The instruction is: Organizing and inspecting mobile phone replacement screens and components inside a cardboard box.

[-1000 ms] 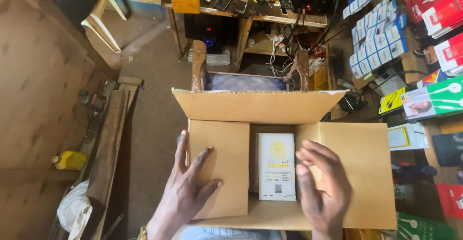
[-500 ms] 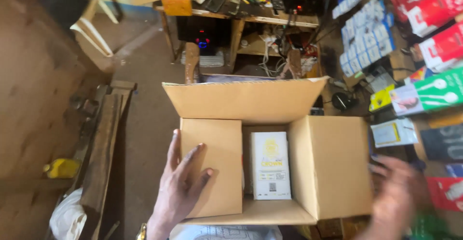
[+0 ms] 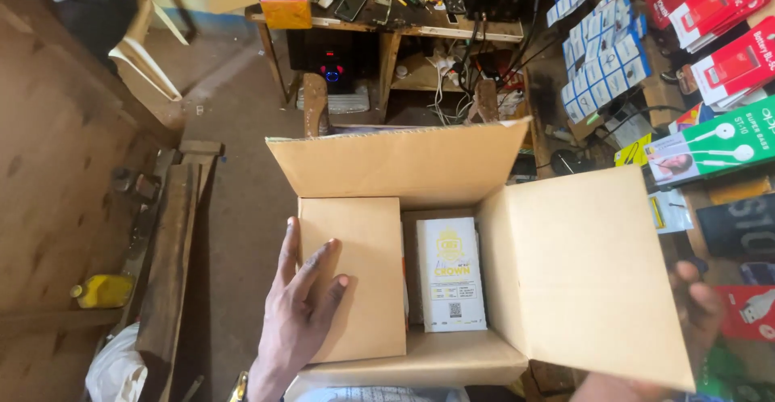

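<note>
Resting flat on the folded-in left flap [image 3: 353,277], the left hand [image 3: 300,313] has its fingers spread, palm down on smooth matte cardboard, not gripping anything. The box [image 3: 428,358] is plain brown corrugated stuff, sitting right in front of the person, with the far flap [image 3: 395,164] standing up and the big right flap [image 3: 593,277] swung wide open. The right hand [image 3: 696,309] is mostly hidden behind that right flap, only fingertips poking past its edge, so can't tell if it's actually clutching it. The hands are well apart, one on each side of the box. Down inside sits a slim white carton [image 3: 450,274], rectangular, with yellow print on its glossy face. Beyond the box there's a cluttered wooden bench [image 3: 387,27]; a yellow plastic bottle [image 3: 103,291] lies off to the left.
</note>
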